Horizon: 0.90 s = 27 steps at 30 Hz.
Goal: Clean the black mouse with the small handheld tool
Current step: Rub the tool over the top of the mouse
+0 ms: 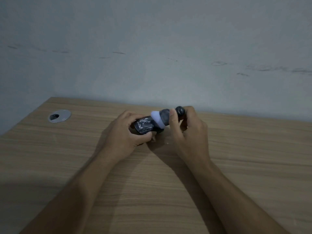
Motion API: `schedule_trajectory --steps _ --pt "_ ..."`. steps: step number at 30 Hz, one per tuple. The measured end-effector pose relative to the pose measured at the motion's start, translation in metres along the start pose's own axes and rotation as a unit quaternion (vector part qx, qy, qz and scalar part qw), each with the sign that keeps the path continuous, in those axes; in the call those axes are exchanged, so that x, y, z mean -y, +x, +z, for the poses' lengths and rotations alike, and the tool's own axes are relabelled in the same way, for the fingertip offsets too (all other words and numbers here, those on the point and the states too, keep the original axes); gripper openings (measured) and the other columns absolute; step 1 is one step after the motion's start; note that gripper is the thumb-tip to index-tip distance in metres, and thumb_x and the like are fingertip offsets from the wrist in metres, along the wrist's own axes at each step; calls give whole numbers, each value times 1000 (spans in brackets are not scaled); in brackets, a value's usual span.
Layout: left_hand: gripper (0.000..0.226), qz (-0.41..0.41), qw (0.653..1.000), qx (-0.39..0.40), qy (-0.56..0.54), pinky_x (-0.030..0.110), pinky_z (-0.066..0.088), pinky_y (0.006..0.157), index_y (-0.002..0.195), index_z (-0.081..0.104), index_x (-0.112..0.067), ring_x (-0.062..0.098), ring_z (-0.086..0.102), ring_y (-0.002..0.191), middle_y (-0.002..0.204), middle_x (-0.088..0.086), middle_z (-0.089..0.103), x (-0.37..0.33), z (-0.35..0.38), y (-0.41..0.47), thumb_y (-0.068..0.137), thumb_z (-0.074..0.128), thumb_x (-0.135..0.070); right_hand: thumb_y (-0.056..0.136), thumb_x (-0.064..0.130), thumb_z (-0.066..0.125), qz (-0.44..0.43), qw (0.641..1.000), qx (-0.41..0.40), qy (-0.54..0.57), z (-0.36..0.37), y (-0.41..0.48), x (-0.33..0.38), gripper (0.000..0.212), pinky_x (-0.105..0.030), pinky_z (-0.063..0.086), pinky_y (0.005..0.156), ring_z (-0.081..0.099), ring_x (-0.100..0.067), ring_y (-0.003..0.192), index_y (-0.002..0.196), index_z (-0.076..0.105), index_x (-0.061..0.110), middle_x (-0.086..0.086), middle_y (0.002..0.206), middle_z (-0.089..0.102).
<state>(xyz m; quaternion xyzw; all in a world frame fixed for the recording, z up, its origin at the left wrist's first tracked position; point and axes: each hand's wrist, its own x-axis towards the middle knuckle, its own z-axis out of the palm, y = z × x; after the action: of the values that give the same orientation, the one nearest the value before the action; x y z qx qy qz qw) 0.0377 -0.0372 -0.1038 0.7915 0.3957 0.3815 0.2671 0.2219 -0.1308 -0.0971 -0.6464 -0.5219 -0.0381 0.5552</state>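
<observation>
The black mouse (143, 126) has whitish specks on its top and pale lettering near its left end. My left hand (125, 132) grips it from the left and below, tilted, low over the wooden desk (168, 174). My right hand (187, 130) holds the small handheld tool (163, 118), a dark grey body with a round knob at its far end. Its pale, soft head presses against the right end of the mouse. My fingers hide part of the tool's body and the mouse's underside.
A round metal cable grommet (59, 116) is set into the desk at the back left. A grey wall (152, 48) rises right behind the desk's far edge. A few small whitish specks (167, 143) lie on the wood below the mouse.
</observation>
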Motion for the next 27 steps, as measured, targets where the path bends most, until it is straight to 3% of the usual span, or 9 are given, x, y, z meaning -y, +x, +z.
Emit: schedule_trajectory --steps 6,9,12,15,19,22,24,27 --pt "57 -1 1000 4 -16 0 43 78 126 77 -29 2 67 103 112 -16 65 3 -3 -1 74 97 -39 109 38 65 51 997 47 -47 9 -1 -16 18 -10 38 57 59 3 61 96 60 27 14 60 53" --pt "57 8 1000 7 -19 0 42 81 126 77 -29 2 67 104 113 -13 67 -1 -2 -2 74 97 -39 110 38 65 68 996 32 -46 3 3 -18 18 -10 39 58 61 1 66 95 60 28 12 62 56" --pt "54 24 999 16 -26 9 46 88 124 78 -29 4 68 105 113 -10 68 -3 -2 -1 75 97 -35 112 33 64 34 999 6 4 0 3 -8 17 -12 36 58 54 -4 59 98 63 22 14 63 51" --pt "53 33 999 37 -21 17 50 89 124 76 -31 5 67 105 112 -13 66 -3 -4 -2 75 96 -36 113 32 63 10 999 47 8 5 1 -7 15 -12 36 63 54 -4 63 108 66 18 15 72 55" --pt "55 42 998 36 -30 26 54 96 125 77 -29 7 69 107 113 -12 66 -2 -2 -4 74 98 -35 113 33 62 35 998 49 -17 7 5 -23 17 -24 37 69 55 -13 72 113 67 18 8 87 64" --pt "55 38 998 33 -35 29 55 95 124 77 -28 8 69 106 113 -10 66 -3 -2 -3 74 98 -37 112 36 62 51 998 20 1 1 6 -18 18 -18 37 64 55 -3 67 105 66 20 12 76 59" --pt "56 36 998 32 -36 27 55 94 125 77 -28 7 69 106 113 -10 67 -3 -2 -3 74 98 -37 112 34 63 37 999 12 11 -1 4 -11 19 -12 37 63 54 1 64 102 66 18 16 70 54" --pt "56 30 999 24 -36 8 46 89 126 77 -27 4 68 106 115 -12 67 -2 -4 -3 74 98 -33 111 33 64 29 999 32 -6 4 2 -10 16 -9 36 63 54 3 64 102 67 20 16 71 55"
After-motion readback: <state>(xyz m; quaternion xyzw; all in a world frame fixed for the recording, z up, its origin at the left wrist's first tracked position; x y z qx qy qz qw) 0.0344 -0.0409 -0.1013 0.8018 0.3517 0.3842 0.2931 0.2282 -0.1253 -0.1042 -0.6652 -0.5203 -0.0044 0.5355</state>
